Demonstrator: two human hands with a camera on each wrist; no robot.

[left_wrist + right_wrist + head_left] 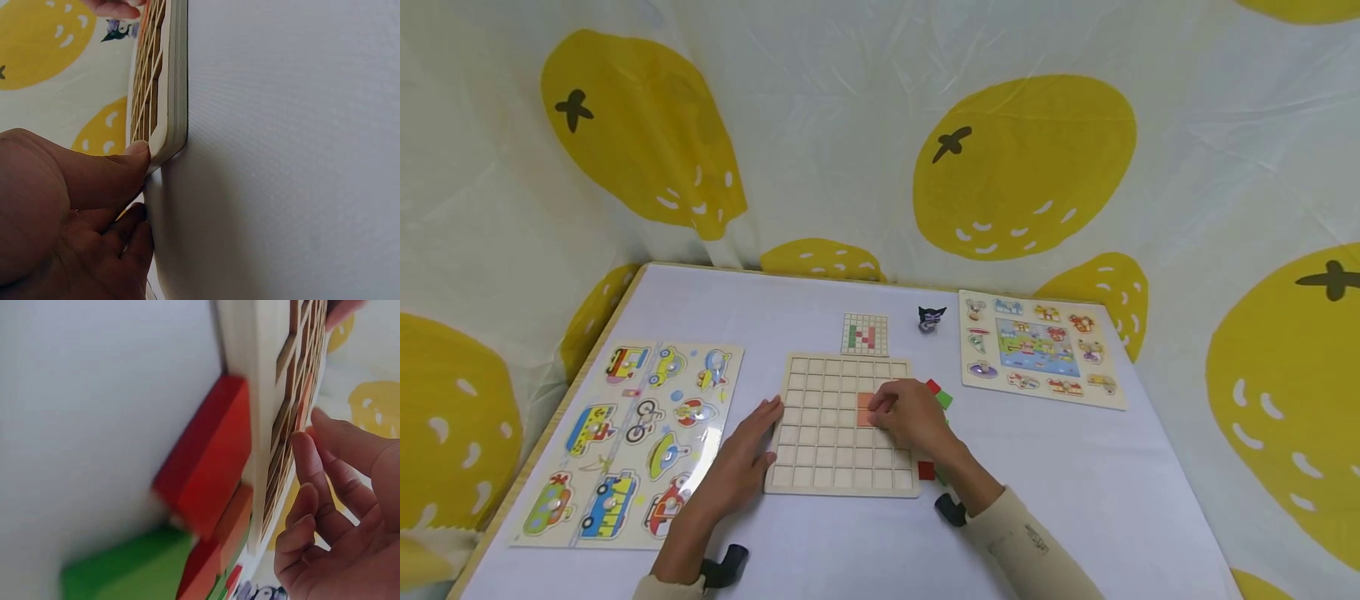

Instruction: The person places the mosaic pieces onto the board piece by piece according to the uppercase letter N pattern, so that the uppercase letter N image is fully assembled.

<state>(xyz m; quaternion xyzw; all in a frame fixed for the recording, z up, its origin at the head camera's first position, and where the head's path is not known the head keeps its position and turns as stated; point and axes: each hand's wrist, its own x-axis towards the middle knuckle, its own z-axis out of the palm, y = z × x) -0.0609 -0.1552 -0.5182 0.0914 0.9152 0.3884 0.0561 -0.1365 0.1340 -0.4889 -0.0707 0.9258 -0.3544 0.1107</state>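
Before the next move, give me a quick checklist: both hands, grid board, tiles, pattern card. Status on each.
1. Board steadied: ok. The left hand touches the left edge of the grid board.
2. Reference readable: ok. The pattern card lies uncovered just behind the board.
3. Right grip free: cannot tell. Its fingertips are at the orange tiles; whether it pinches one is unclear.
4. Orange tiles seated flat: cannot tell. Fingers cover part of them.
5. Spares all visible: not ok. Red tiles and green tiles lie right of the board, some hidden by the right arm.
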